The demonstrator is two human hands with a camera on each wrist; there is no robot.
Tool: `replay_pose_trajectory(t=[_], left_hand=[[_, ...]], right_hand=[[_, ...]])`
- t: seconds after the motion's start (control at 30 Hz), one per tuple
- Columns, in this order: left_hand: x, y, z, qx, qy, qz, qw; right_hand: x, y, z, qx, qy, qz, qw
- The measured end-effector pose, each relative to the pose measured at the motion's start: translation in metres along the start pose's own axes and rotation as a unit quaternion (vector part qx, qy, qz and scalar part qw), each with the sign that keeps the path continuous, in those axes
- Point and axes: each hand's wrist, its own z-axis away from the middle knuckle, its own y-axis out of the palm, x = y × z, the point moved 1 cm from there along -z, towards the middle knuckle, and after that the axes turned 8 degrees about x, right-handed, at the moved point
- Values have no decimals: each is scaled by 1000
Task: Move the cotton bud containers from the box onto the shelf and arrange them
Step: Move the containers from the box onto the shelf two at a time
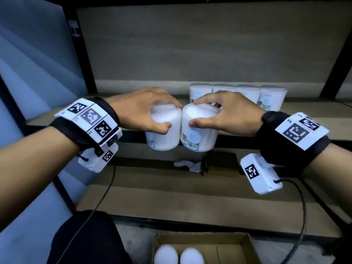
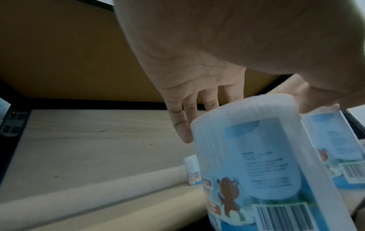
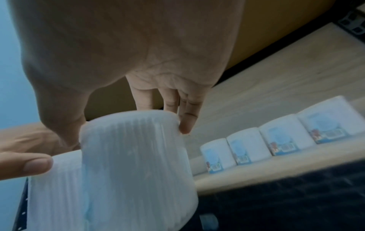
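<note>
Left hand (image 1: 144,109) clamped over the top of one cotton bud container (image 1: 163,130), thumb in front, fingers behind, for a straight set-down. Right hand (image 1: 224,113) gripping a second container (image 1: 200,130) likewise, sides touching, probably to land as a pair. Both in the air before the shelf (image 1: 304,113), beside the row of four (image 1: 238,96) at the back. Two more waiting in the box (image 1: 245,242).

Stockroom: bare shelving (image 1: 209,191), carton (image 1: 245,244)

Wooden shelf (image 1: 133,100): four cotton bud containers (image 1: 238,92) in touching row (right of centre), upright.
</note>
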Motion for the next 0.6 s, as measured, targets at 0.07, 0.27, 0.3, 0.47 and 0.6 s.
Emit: replay_pose_trajectory(t=[0.07, 0.27, 0.3, 0.47, 0.6], left_hand=[[9, -9, -4, -5, -8, -4, 1000], [38, -18, -17, -2, -28, -15, 1000], [43, -19, -19, -2, -34, -14, 999], [70, -18, -29, 3, -62, 21, 998], [89, -12, -38, -2, -90, 29, 995]], right_hand=[[4, -4, -15, -6, -3, -5, 1000], [15, -1, -53, -1, -4, -4, 1000], [16, 1, -60, -1, -2, 0, 1000], [17, 14, -94, -10, 14, 15, 1000], [18, 29, -115, -24, 20, 31, 999]])
